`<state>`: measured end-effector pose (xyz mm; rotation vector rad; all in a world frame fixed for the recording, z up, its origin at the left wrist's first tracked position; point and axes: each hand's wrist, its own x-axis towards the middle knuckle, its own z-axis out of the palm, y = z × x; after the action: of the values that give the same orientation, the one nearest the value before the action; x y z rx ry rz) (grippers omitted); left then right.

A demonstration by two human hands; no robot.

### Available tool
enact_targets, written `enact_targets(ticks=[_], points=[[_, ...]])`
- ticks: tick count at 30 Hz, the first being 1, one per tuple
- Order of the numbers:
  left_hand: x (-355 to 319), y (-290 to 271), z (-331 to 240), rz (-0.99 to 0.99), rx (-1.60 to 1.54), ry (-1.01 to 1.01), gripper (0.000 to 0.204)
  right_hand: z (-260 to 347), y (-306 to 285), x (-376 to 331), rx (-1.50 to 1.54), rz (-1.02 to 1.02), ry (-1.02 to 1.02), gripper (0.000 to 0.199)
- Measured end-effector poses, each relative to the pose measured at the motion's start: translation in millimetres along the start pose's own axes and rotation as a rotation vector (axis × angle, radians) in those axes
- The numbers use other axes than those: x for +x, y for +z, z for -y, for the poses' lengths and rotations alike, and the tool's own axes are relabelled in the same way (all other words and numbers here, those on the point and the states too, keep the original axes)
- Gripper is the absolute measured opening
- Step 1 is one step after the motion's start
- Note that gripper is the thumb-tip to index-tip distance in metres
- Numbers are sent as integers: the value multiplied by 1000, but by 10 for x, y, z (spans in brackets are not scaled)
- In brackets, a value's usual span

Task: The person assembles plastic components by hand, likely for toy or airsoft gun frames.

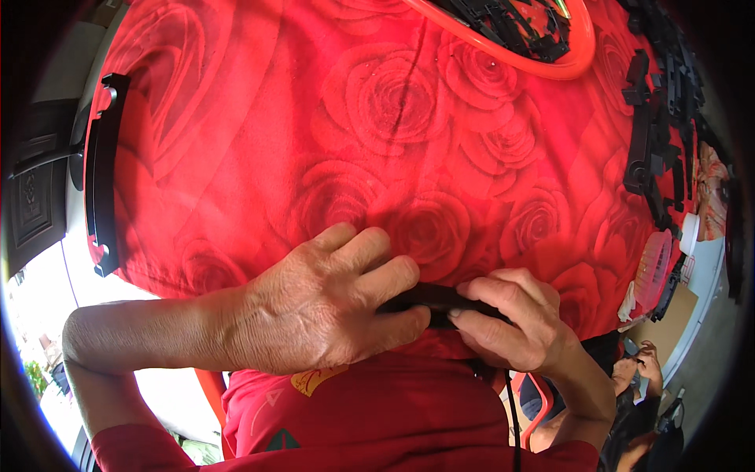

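Steadily, both hands on it

My left hand (330, 307) and right hand (515, 318) grip the dark part (436, 296) toward five o'clock; even thumb pressure should stop it twisting. The orange-rimmed container (550, 72) sits at one o'clock.

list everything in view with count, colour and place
tablecloth: one, red rose print, centre
tub: one, orange-red, top, cut off
parts in tub: several, mostly black, uncountable
notched bar: one, black, tablecloth's left edge
piled parts: many, black, tablecloth's right edge
unclear item: one, pink, tablecloth's lower right edge
round item: one, white, beside it
door: one, dark, far left
chair frame: one or more, orange-red, bottom
another person: one, dark clothing, lower right
held part: one, dark, lower centre
shirt: one, red, bottom
left hand: one, bare, on held part
right hand: one, bare, likewise
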<state>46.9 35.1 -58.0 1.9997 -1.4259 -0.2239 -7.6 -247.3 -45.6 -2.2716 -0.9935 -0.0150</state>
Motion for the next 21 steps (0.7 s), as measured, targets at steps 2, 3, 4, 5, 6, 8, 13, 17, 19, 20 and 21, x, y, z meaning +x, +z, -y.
enact_targets(ticks=[2,3,4,5,6,8,13,17,19,20,21], points=[[20,-11,-2,13,2,8,41,-21,42,-36,-26,-15,-34,23],[24,-35,-27,25,12,8,40,-14,35,-35,-25,-16,-34,23],[26,-44,-47,27,13,8,40,-9,25,-29,-14,-10,-35,23],[26,-48,-69,47,7,-7,40,1,12,-23,-4,-4,-36,23],[24,-46,-64,66,7,-18,39,-9,19,-21,-11,-8,-41,23],[4,-16,-47,39,24,-12,39,-25,27,-21,12,2,-31,27],[-57,23,-22,-66,71,35,42,-21,4,-43,59,-24,-4,33],[-113,-30,-44,-41,62,5,42,-17,-58,-109,111,-68,74,35],[-126,-31,-51,-36,77,-6,40,8,-60,-72,58,-40,66,32],[-117,-35,-45,-24,63,4,40,13,-81,-41,60,-42,68,32],[-110,-41,-42,-11,50,11,39,12,-106,0,28,4,38,30]])
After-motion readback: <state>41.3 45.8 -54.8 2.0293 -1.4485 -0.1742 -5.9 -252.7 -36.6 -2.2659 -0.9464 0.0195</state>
